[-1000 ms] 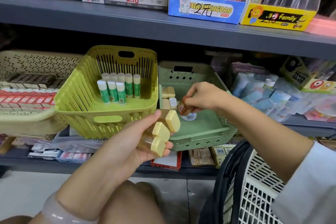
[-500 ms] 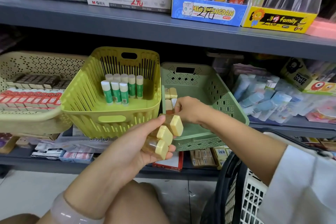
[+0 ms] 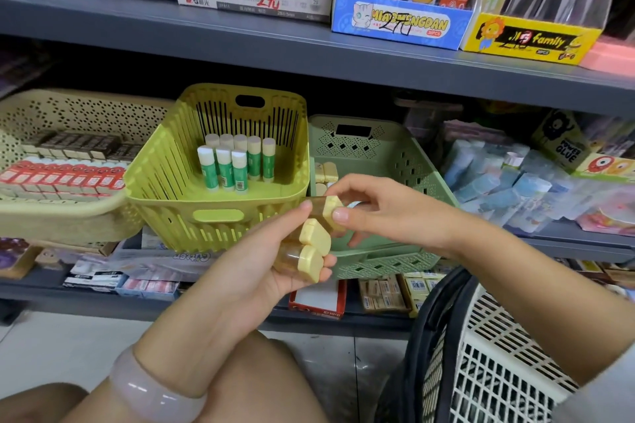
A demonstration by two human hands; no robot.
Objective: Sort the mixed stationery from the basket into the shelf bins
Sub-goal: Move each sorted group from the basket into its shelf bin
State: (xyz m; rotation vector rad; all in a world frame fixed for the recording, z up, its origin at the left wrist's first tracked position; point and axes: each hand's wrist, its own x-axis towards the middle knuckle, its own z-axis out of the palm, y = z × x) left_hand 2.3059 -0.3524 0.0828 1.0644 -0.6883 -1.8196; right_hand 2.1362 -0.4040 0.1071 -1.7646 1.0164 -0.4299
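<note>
My left hand [image 3: 254, 271] holds three small amber bottles with pale yellow caps [image 3: 311, 251], fanned out in front of the shelf. My right hand [image 3: 381, 213] pinches the yellow cap of the top bottle [image 3: 330, 208] between thumb and fingers. Just behind both hands sits the sage green bin [image 3: 395, 154], with a few of the same yellow-capped bottles [image 3: 326, 172] standing in its left corner. The white mesh basket [image 3: 498, 354] with black handles stands at the lower right.
A lime green bin [image 3: 171, 178] holds several green glue sticks [image 3: 237, 161]. A beige bin [image 3: 62, 213] of boxed items is at the left. Blue packets [image 3: 508, 182] lie right of the sage bin. Boxes line the grey top shelf [image 3: 309, 51] and the bottom shelf.
My right hand came out of the sage green bin, moved left and took hold of the top bottle in my left hand. The left hand stayed almost still.
</note>
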